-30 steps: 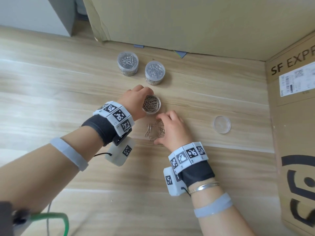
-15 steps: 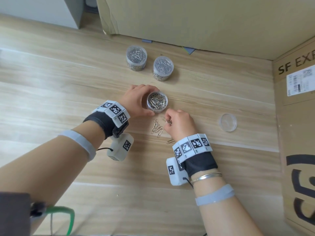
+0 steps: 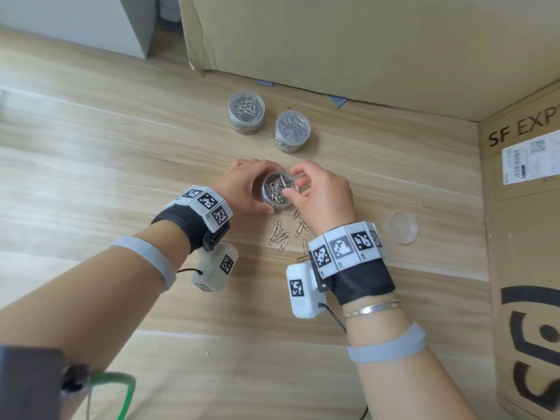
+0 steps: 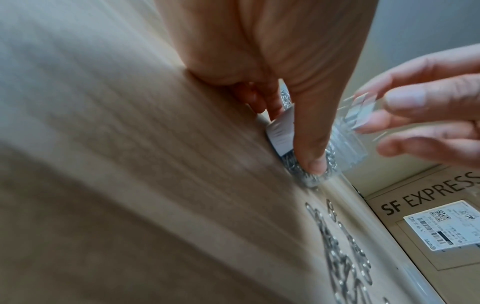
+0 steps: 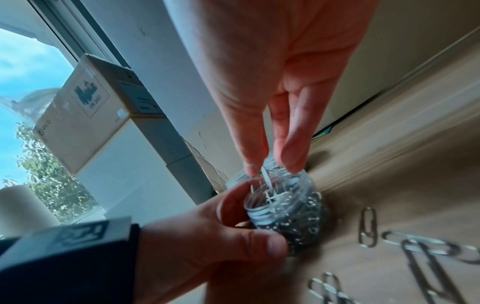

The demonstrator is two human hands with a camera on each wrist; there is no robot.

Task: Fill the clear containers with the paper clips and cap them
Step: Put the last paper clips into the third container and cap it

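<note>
Left hand [image 3: 242, 189] grips open jar [image 3: 278, 190], fingers wrapped round its wall, jar standing on table [image 3: 91, 177]. Right hand [image 3: 324, 195] over the rim, fingertips [image 5: 292, 164] pinching clips above the mouth. Loose clips [image 3: 286, 234] just behind right wrist; cap [image 3: 401, 227] lies to its right, apart. Two capped jars [image 3: 246, 116] beyond both hands.

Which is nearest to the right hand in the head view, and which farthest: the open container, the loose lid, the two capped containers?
1. Open container: under the right hand, held by the left hand.
2. Loose lid: on the table to its right.
3. Capped containers: beyond, the left one farthest.
</note>
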